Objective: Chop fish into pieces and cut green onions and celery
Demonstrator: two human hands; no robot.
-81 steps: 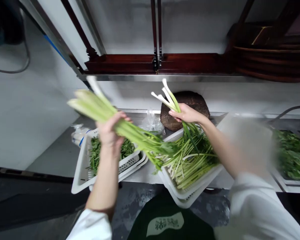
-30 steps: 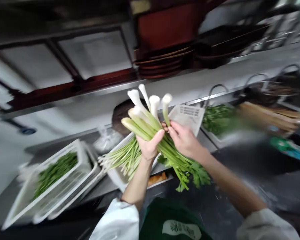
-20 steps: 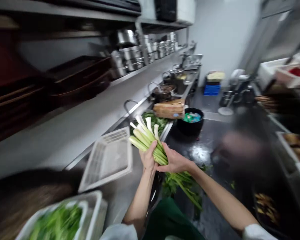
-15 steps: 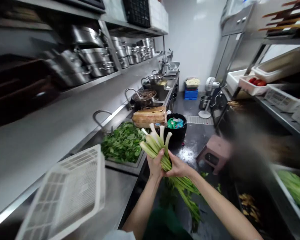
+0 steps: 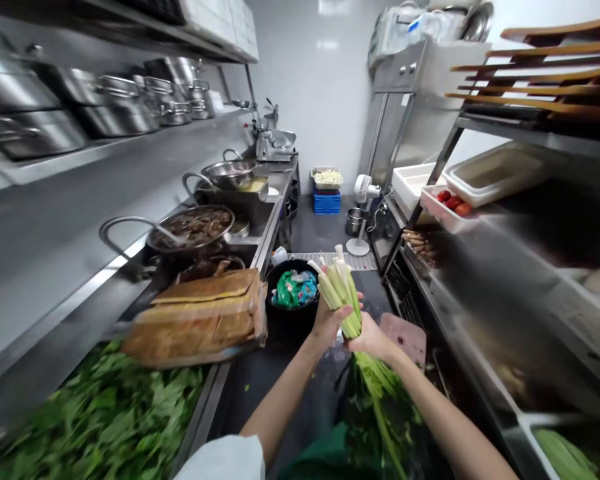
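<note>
Both my hands grip a bunch of celery (image 5: 341,293), held out in front of me above the floor. Its pale cut ends point up and away. The green leafy tops (image 5: 380,393) hang down toward my green apron. My left hand (image 5: 330,320) wraps the stalks from the left, thumb across the front. Lower on the bunch, my right hand (image 5: 371,339) closes round it from the right. Left of me, a sink full of loose leafy greens (image 5: 100,413) stands under the edge of a worn cardboard box (image 5: 205,317).
A black bin (image 5: 293,293) with colourful wrappers stands ahead on the floor. A pink stool (image 5: 405,337) is to the right. Farther off are a white fan (image 5: 363,207) and a blue crate (image 5: 327,202). Shelving with tubs (image 5: 500,170) lines the right; stacked pots (image 5: 115,110) line the left shelf.
My view has moved forward and turned right. The white basket on the left has left the view. The celery stays in both hands and now stands more upright, with the bin closer.
</note>
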